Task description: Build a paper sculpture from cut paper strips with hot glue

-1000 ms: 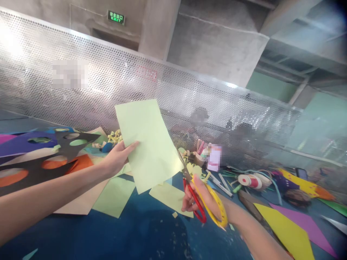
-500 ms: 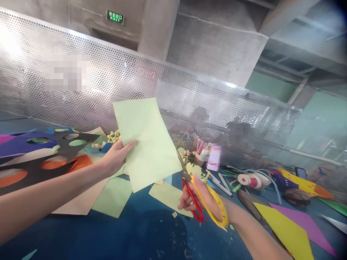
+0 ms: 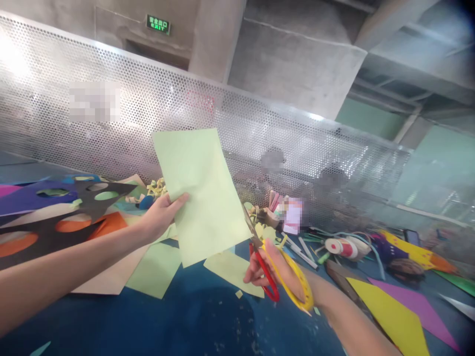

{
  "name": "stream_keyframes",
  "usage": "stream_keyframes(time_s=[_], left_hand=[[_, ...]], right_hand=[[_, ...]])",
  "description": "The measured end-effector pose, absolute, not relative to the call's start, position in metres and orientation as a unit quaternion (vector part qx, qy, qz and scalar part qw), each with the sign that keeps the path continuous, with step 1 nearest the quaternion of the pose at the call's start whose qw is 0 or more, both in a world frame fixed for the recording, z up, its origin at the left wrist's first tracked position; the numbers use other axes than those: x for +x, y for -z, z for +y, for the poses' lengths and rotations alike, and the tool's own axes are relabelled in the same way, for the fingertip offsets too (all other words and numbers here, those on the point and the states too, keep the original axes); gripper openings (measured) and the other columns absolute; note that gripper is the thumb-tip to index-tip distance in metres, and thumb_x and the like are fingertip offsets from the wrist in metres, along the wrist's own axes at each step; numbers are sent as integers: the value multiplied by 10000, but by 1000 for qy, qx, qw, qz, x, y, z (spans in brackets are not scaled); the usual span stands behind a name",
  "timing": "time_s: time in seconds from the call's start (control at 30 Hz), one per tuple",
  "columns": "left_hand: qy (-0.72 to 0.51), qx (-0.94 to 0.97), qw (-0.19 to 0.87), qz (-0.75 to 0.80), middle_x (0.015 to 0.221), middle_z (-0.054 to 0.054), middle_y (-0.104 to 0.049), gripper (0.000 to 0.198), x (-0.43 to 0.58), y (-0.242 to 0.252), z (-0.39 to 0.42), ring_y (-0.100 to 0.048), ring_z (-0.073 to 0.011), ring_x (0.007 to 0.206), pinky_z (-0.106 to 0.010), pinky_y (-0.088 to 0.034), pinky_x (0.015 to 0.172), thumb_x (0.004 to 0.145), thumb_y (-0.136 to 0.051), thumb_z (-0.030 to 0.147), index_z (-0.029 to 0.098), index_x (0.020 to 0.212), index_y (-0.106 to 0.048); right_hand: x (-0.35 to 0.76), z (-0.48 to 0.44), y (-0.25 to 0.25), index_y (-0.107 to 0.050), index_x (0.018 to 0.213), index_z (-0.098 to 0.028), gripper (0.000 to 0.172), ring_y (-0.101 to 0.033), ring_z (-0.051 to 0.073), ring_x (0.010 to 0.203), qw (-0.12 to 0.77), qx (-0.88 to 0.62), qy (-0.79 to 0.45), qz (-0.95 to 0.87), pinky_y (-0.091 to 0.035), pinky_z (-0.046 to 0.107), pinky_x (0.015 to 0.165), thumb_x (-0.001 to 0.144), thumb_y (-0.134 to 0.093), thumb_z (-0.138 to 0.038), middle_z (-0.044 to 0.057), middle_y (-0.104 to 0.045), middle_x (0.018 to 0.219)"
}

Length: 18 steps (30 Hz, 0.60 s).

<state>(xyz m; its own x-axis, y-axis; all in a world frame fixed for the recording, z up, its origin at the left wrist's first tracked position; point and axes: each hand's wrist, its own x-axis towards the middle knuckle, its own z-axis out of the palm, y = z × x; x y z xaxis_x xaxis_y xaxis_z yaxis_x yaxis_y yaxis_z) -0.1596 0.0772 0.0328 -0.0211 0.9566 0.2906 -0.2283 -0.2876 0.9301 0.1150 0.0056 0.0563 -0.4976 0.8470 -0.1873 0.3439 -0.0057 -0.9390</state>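
Note:
A large sheet of pale green paper (image 3: 202, 183) is held upright above the table by my left hand (image 3: 166, 210), thumb on its near face and fingers hidden behind. My right hand (image 3: 272, 269) grips a pair of scissors (image 3: 267, 277) with one red and one yellow handle. Their blades point up and left, right at the sheet's lower right edge; whether they overlap the paper I cannot tell. Below lie a second pale green sheet (image 3: 158, 269) and another green piece (image 3: 232, 274), flat on the blue table (image 3: 163, 326).
On the left are black paper with round holes (image 3: 107, 212) and a purple sheet (image 3: 22, 198). At right lie pens (image 3: 302, 252), a red and white spool (image 3: 339, 247), yellow paper (image 3: 389, 306) and magenta paper (image 3: 415, 306). Behind stands a perforated metal screen (image 3: 178, 109).
The green sheet has shifted slightly, its top edge up and its lower edge down a little. My left hand moved slightly right with it. The scissors stay almost in place.

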Motion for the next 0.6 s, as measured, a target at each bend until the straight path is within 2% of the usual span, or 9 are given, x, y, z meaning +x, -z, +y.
stream_keyframes(time_s=[0.27, 0.33, 0.4, 0.5, 0.6], left_hand=[[-604, 531, 488, 341, 1005, -26, -696, 336, -159, -34, 73, -665, -196, 858, -288, -556, 737, 776, -589, 374, 235, 1081, -604], [-605, 530, 487, 341, 1007, -29, -694, 348, -159, -34, 73, -665, -196, 857, -293, -555, 743, 777, -587, 374, 234, 1096, -596], [-608, 527, 486, 341, 1010, -35, -693, 370, -159, -35, 74, -667, -197, 848, -301, -556, 744, 775, -588, 379, 231, 1114, -588], [-613, 519, 488, 342, 1023, -41, -689, 381, -158, -36, 73, -669, -197, 839, -300, -558, 740, 768, -594, 381, 234, 1120, -587], [-615, 512, 489, 346, 1031, -43, -686, 376, -157, -37, 72, -670, -195, 836, -292, -558, 736, 762, -600, 380, 241, 1112, -592]], right_hand=[[115, 6, -55, -513, 739, -202, 455, -619, 206, 882, 241, -457, -525, -676, -452, 358, 861, 820, -339, -614, 70, -658, 843], [116, 10, -48, -496, 729, -201, 457, -624, 195, 836, 251, -449, -526, -677, -468, 339, 825, 814, -341, -623, 51, -637, 786], [118, 16, -38, -470, 698, -199, 484, -624, 173, 681, 260, -449, -534, -667, -503, 320, 721, 806, -319, -646, 13, -580, 655], [119, 23, -25, -426, 664, -204, 515, -504, 112, 420, 274, -458, -529, -660, -489, 259, 485, 804, -258, -671, -46, -446, 522], [118, 23, -22, -410, 665, -206, 516, -424, 84, 352, 284, -455, -505, -676, -416, 206, 378, 820, -218, -660, -57, -413, 495]])
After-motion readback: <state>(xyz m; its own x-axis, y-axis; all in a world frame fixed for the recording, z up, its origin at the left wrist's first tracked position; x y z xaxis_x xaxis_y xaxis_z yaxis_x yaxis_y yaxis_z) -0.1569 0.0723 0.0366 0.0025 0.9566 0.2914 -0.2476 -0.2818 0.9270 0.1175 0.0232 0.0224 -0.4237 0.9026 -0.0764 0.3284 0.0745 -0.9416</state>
